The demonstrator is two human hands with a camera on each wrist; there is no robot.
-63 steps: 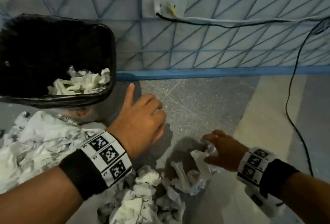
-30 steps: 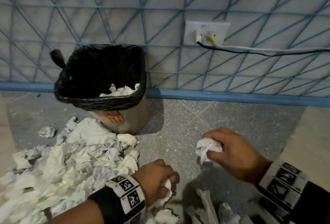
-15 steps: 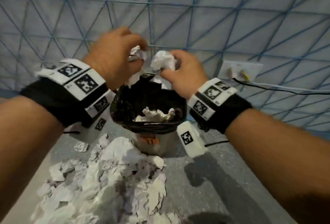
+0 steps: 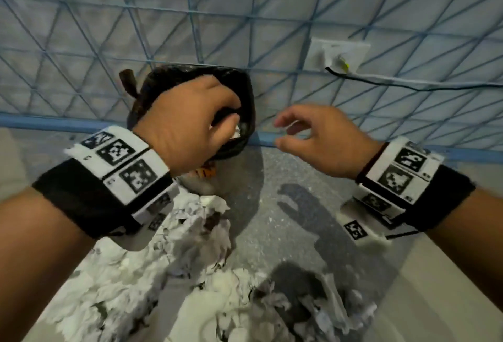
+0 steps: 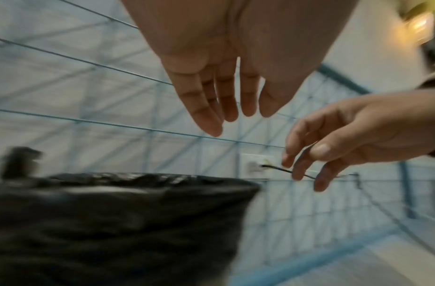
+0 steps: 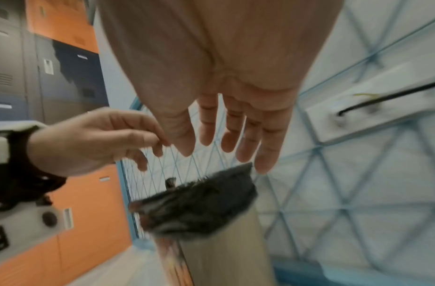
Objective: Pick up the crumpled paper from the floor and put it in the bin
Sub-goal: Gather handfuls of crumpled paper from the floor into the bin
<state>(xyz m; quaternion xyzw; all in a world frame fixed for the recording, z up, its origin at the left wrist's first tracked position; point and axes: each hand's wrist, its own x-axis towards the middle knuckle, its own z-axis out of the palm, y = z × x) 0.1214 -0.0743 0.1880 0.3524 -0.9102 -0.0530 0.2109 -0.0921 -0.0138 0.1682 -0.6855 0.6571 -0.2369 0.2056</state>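
From my feed, the bin (image 4: 226,178) is lined with a thin black plastic bag (image 4: 246,96), wrinkled and faintly glossy, over a smooth matt beige body. The crumpled paper (image 4: 130,273) heaped on the floor (image 4: 272,219) looks matt white, creased and rough-edged. That floor is speckled grey, like grainy stone. Both wristbands (image 4: 81,200) seem black knitted cloth carrying smooth white printed tags. The wall (image 4: 81,28) looks matt, the socket plate (image 4: 340,53) smooth white plastic.

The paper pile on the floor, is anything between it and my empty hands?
Nothing visible blocks either open hand: left hand over the bin, right hand beside it, and the paper pile lies uncovered below.
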